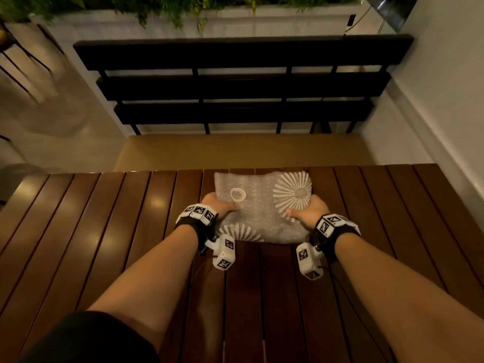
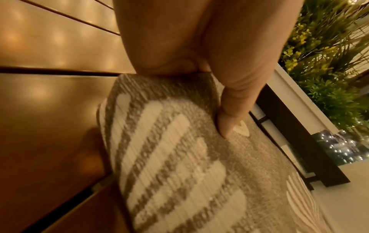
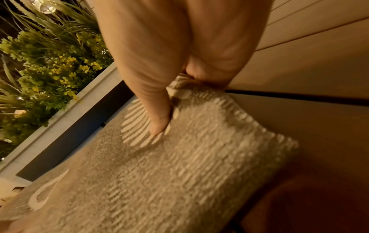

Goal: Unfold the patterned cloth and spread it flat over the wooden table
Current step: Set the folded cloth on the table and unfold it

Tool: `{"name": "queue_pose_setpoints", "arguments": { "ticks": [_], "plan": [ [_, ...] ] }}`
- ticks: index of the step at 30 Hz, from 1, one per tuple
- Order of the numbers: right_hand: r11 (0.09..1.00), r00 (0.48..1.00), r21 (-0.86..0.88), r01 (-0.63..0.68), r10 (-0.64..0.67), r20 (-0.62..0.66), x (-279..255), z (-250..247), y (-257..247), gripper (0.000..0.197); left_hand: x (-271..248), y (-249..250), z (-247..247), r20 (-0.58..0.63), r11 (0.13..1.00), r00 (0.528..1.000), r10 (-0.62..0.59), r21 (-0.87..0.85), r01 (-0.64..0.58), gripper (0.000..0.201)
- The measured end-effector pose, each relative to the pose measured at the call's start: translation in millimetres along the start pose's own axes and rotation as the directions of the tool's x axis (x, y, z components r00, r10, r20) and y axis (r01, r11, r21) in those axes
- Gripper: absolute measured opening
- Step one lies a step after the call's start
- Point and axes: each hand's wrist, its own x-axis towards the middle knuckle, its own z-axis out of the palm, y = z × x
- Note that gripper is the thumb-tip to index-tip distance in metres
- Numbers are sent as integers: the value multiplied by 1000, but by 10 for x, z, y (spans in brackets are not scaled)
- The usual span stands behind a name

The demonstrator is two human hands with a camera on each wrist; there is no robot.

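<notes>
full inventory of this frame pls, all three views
patterned cloth: 1, grey with cream sunburst and ring motifs, still folded, at the table's far middle edge
wooden table: 1, glossy reddish-brown slats, foreground
bench: 1, black slatted, beyond the table
planter wall: 1, white, behind the bench
plants: several, green with yellow flowers, above the planter wall
wrist camera rigs: 2, white with black markers, one on each wrist
left hand: 1, grip on the cloth's left edge, thumb on top
right hand: 1, grip on the cloth's right edge, thumb on top
</notes>
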Motion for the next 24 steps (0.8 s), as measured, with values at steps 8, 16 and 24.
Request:
{"name": "queue_pose_setpoints", "arguments": {
  "ticks": [8,16,24],
  "plan": [
    [1000,1000,27,13,-12,-8,38,38,22,72,82,-103,17,-30,994,999,10,-109,-13,65],
    [869,984,474,-143,75,159,41,-117,-109,35,-70,-21,-147,48,949,981,186,-269,-167,57],
    [878,968,478,26,-141,206,-642,-337,87,42,-656,-327,-406,174,874,858,484,-50,-483,43]
  ]
}}
